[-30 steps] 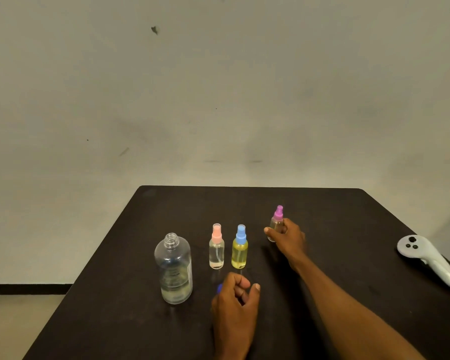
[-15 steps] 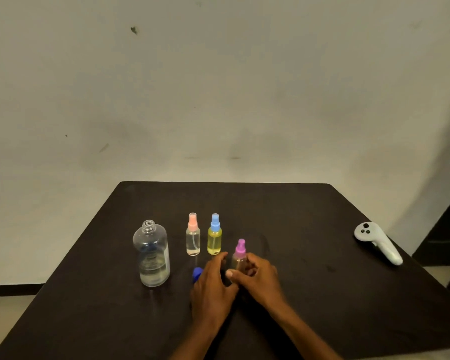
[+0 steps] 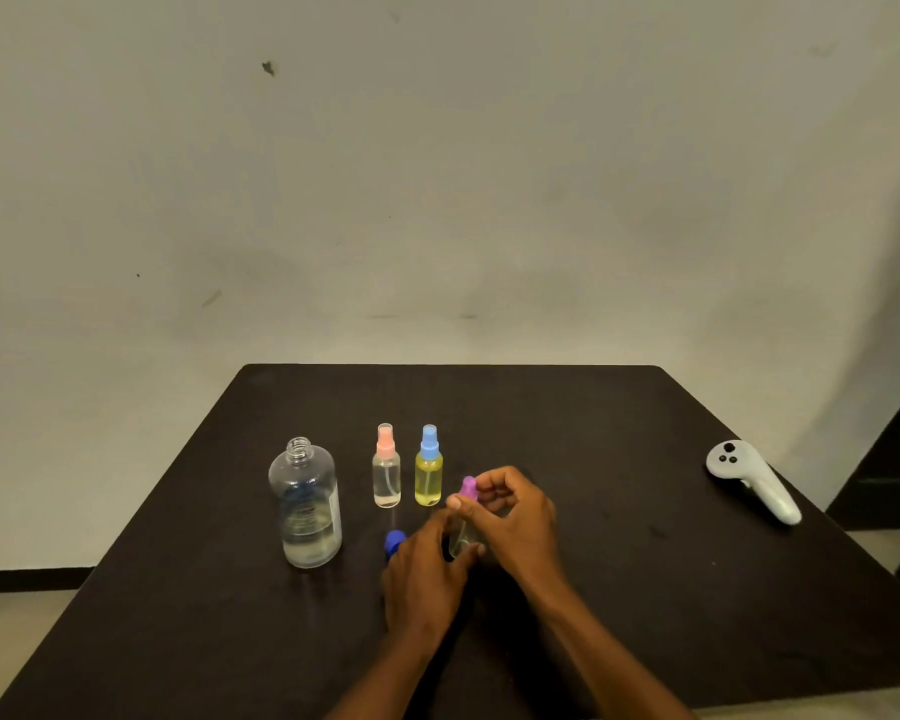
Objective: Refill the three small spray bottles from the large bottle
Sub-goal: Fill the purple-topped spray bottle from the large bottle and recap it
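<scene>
Evidently the purple bottle (image 3: 463, 532) is steadied by the left hand (image 3: 427, 563) while its cap (image 3: 468, 488) is pinched by the right hand (image 3: 510, 517) for unscrewing

No legible text showing anywhere. The large bottle (image 3: 306, 509) is carrying a clear label with faint dark print, too blurred to read. The three small spray bottles are bearing no visible markings, nor is the white controller (image 3: 753, 481) lying on the tabletop (image 3: 619, 589).

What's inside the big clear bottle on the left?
The large bottle, uncapped, holds clear liquid filling roughly its lower third; above that it looks empty. A label covers part of its wall, hiding a bit of the inside.
</scene>
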